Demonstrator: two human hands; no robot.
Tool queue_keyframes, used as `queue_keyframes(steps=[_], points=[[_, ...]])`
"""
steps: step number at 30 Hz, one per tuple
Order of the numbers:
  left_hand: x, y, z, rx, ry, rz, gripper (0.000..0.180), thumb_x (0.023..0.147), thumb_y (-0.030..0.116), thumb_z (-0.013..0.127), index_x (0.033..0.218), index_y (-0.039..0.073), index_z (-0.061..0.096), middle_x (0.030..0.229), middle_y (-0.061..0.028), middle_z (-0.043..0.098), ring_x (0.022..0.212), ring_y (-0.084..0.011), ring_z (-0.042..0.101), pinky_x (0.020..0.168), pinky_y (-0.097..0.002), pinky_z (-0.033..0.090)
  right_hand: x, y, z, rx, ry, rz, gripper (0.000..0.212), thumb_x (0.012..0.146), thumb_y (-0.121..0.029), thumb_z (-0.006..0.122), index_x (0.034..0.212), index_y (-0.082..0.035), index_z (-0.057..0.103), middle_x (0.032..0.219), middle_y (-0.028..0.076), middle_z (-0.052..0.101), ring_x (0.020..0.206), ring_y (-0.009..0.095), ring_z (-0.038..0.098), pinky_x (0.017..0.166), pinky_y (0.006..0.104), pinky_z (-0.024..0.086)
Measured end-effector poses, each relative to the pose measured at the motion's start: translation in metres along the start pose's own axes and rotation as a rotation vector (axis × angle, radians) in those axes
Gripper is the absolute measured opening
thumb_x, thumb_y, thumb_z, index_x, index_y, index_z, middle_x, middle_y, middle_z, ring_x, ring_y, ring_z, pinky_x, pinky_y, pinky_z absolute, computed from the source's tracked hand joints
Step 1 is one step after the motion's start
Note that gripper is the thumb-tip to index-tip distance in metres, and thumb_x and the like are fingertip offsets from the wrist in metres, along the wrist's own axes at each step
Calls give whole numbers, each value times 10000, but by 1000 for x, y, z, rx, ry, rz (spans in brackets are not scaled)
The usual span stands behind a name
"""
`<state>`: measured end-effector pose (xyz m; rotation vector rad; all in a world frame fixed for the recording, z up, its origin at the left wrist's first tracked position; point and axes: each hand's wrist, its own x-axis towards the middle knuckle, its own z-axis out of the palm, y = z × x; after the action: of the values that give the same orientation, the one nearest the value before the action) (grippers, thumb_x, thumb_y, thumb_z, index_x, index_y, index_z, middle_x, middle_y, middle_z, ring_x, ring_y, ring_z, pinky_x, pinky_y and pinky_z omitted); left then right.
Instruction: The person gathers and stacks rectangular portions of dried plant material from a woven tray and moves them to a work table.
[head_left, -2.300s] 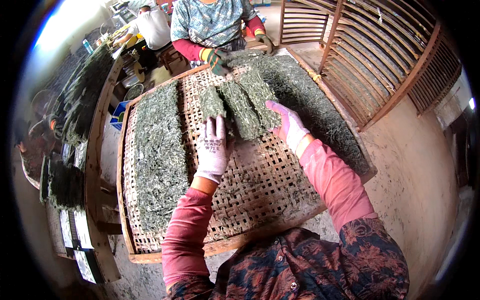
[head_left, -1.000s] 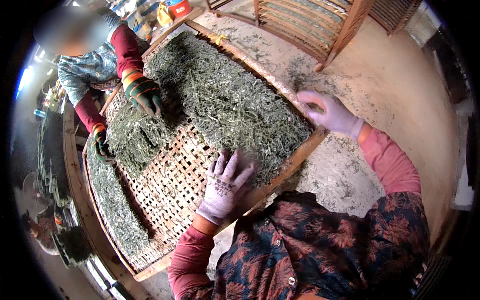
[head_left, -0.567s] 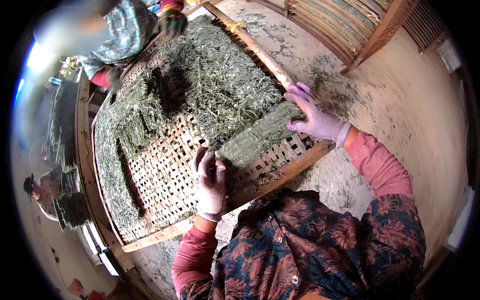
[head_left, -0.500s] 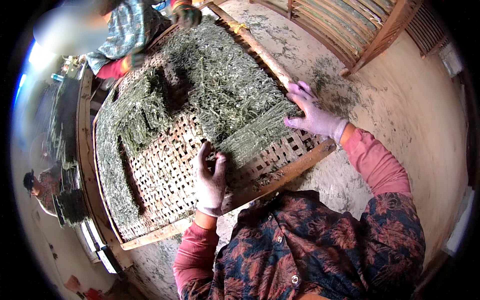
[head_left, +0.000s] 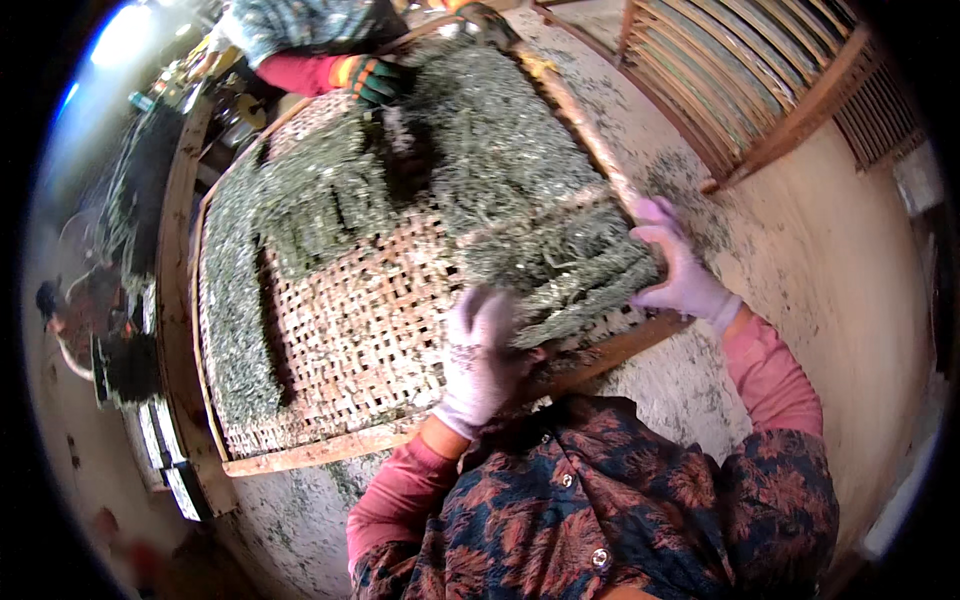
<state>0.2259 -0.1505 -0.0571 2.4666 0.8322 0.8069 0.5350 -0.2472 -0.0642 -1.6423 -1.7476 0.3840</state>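
A mat of dark green stringy strands (head_left: pixel 500 130) lies over a woven lattice rack (head_left: pixel 350 320). Along the near right side, a strip of these strands (head_left: pixel 580 285) is bunched into ridges, with a gap between it and the mat behind. My right hand (head_left: pixel 685 270), in a pale purple glove, curls round the strip's right end, thumb on the near side and fingers on the far side. At its left end is my left hand (head_left: pixel 480 355), in a matching glove; its fingers are smeared by motion, so their grip is unclear.
Across the rack, a co-worker's striped-gloved hand (head_left: pixel 370 78) touches the strands; their other hand (head_left: pixel 485 22) is at the far corner. A wooden pole (head_left: pixel 580 120) edges the right side. Slatted wooden frames (head_left: pixel 720 70) stand at upper right. Another person (head_left: pixel 85 315) is at far left.
The near strip, flat before, is now bunched up and parted from the mat. My left hand has moved right to its end, and my right hand has closed in. The co-worker's near hand has shifted right.
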Motion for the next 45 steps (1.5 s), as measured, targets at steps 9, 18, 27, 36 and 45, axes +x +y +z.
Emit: queue_keyframes(steps=[9,18,27,36,45], points=[[21,-58,-101,-945,57,-458,726,728,24,793,1349,6,417,1309,-143,496,1119,-211,558,940,-340,511,3,24,52,-91,210,121,547,842,-175,678,1336,-46,482,1442,152,396,1407,346,232,1140,427,212],[70,-203,-201,-970,339,-596,572,763,53,721,1284,-21,496,1022,-82,634,868,-155,629,770,-255,515,10,2,65,-399,230,133,733,721,-254,771,1361,-71,463,1436,138,415,1402,361,252,1140,447,242],[84,-188,-203,449,491,-469,614,634,288,866,1122,44,584,1136,-150,559,1047,-309,553,910,-400,460,9,-3,62,-419,227,130,737,724,-261,777,1359,-63,459,1422,145,421,1392,362,266,1136,452,252],[26,-68,-76,263,-50,201,543,773,204,759,1273,112,568,1329,-198,510,1179,-352,509,993,-429,420,21,-7,16,-209,-15,156,739,739,-70,666,1426,-104,395,1503,135,318,1445,293,178,1167,383,199],[54,-76,-2,-195,57,-135,361,893,152,650,1236,49,606,1169,-144,636,1016,-246,620,916,-335,481,53,48,28,251,8,82,488,912,-115,588,1373,-31,450,1429,168,413,1370,275,341,1121,364,286]])
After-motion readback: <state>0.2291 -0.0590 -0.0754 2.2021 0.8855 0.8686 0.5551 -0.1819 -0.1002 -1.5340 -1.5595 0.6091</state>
